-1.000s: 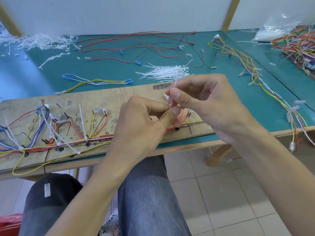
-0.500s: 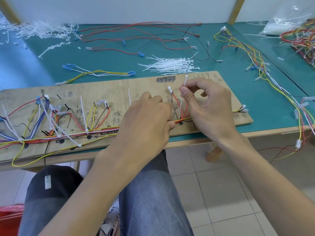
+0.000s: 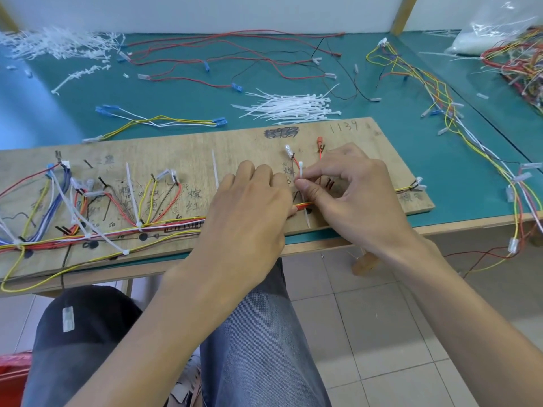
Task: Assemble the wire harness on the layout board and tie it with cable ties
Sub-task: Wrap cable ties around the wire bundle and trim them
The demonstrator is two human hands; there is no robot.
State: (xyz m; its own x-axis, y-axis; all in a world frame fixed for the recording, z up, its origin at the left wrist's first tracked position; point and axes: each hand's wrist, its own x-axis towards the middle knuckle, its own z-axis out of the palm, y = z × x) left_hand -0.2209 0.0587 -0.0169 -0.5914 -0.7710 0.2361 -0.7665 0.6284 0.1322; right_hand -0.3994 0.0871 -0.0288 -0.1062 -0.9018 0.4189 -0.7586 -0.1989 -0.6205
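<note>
On the wooden layout board (image 3: 382,148), towards its right end, a white cable tie (image 3: 301,169) is pinched near its upper end between the thumb and forefinger of the right hand (image 3: 352,198). The tie is set upright across the red and yellow wires of the wire harness (image 3: 176,225), which is routed along the board's near edge. The left hand (image 3: 249,210) is laid knuckles-up over the bundle, fingers curled (whether anything is gripped beneath cannot be told). Behind the board, spare ties (image 3: 293,105) are heaped on the green table mat (image 3: 176,95).
</note>
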